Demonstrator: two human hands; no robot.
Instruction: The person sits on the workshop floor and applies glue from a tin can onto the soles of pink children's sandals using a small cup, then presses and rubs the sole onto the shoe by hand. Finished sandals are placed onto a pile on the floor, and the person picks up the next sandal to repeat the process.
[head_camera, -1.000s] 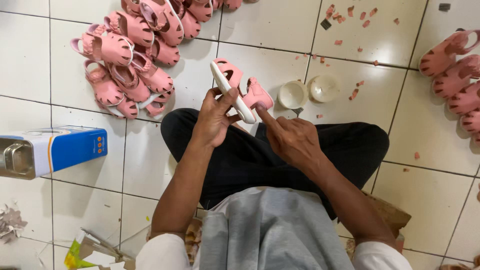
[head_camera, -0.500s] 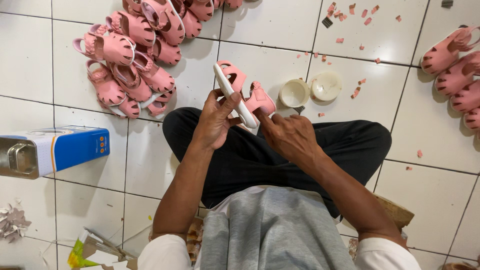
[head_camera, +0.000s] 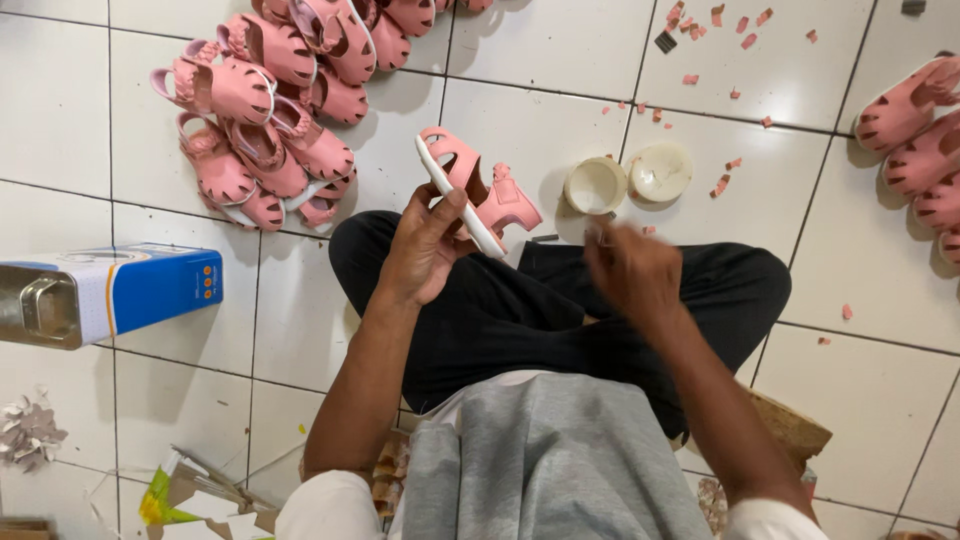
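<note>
Left hand (head_camera: 425, 250) fingers grip pink sandal (head_camera: 475, 190); right hand (head_camera: 632, 272) blurred, grip indeterminate. Blue-white box (head_camera: 130, 290) lies left on floor (head_camera: 540, 90).

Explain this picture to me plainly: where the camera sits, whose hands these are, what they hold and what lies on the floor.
The camera is worn on the person's head and looks straight down, so you see their own arms, grey shirt and crossed legs in black trousers. The person sits on a white tiled floor. The left hand holds a small pink sandal with a white sole, tilted on edge. The right hand is blurred and hangs beside the sandal without touching it; whether it holds anything cannot be told. Just beyond it stand two small white cups. A heap of pink sandals lies at upper left, more sandals at the right edge. Pink scraps are scattered at the top, and a blue and white box lies at left.
</note>
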